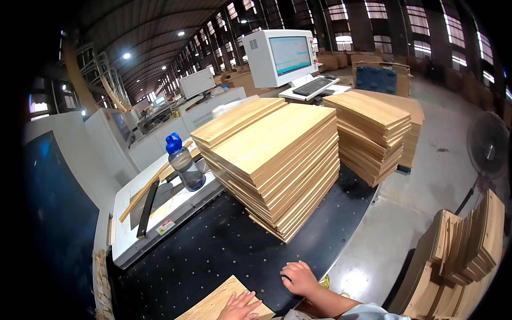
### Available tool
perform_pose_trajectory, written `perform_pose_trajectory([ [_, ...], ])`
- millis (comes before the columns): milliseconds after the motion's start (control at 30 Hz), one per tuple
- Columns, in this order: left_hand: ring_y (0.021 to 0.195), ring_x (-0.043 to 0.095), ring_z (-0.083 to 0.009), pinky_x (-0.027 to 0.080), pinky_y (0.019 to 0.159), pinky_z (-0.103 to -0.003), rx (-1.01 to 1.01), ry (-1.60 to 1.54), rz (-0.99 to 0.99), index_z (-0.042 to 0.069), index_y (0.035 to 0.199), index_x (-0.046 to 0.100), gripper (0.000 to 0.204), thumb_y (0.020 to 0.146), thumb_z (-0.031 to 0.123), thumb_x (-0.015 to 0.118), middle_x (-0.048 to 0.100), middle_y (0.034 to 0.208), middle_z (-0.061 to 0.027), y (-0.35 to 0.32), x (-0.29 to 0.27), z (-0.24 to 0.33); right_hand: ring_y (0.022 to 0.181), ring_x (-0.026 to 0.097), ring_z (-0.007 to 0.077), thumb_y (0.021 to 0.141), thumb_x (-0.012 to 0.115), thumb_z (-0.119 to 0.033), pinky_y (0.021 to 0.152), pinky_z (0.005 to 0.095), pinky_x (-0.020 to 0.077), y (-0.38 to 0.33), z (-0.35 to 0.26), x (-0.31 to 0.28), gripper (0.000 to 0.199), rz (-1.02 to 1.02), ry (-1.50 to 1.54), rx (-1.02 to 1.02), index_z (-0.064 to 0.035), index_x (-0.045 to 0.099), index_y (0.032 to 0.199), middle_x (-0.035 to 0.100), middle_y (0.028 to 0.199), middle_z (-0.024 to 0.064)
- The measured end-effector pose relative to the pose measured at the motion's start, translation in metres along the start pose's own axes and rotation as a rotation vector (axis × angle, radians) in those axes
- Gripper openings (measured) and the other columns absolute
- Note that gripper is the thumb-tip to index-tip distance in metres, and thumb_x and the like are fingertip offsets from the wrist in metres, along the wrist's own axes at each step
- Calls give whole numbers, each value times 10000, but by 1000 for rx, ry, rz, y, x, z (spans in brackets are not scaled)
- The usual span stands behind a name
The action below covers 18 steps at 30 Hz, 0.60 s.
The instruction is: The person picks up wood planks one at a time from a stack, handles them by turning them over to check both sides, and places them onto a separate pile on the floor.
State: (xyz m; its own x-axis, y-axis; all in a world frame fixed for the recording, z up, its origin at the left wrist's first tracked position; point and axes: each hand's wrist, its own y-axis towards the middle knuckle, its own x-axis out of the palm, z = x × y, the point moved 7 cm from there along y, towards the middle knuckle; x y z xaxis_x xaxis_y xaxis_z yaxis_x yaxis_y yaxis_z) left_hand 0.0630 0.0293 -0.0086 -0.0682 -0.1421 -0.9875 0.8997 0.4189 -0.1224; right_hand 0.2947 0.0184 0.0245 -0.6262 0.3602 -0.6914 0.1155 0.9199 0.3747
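Here left hand (238, 308) fingers flat on board (216, 304), long axis up-right; right hand (300, 277) spread on table (213, 250)

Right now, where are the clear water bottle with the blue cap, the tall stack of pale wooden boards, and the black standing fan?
Clear water bottle with blue cap (184, 164), head view, body.
Tall stack of pale wooden boards (272, 140), head view, top board.
Black standing fan (488, 144), head view, grille.

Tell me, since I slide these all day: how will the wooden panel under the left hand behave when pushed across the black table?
The wooden panel looks thin and flat, so probably stiff and fairly light. Lying flat on the black table, it should slide, not tip or roll. The left hand rests on one corner, so an off-centre push may make it swivel.
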Motion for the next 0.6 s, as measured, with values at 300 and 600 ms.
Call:
perform_pose_trajectory([
  [300, 1346, 270, -299, 236, 1057, -533, -118, -105, 22, 137, 1377, 370, 633, 827, 403, 535, 275, 1460, -150, 1, -9, 13, 1098, 532, 226, 760, 619, -194, 973, 463, 367, 4, -9, 0, 176, 38, -54, -62, -118, 642, 917, 618, 1009, 37],
  [600, 1336, 287, -291, 234, 1066, -493, -63, -86, 123, 149, 1365, 397, 583, 839, 370, 522, 314, 1442, -139, 11, -10, 16, 1071, 541, 229, 742, 648, -176, 955, 467, 378, 2, -11, -4, 187, 42, -105, -92, -124, 637, 921, 613, 1013, 33],
])
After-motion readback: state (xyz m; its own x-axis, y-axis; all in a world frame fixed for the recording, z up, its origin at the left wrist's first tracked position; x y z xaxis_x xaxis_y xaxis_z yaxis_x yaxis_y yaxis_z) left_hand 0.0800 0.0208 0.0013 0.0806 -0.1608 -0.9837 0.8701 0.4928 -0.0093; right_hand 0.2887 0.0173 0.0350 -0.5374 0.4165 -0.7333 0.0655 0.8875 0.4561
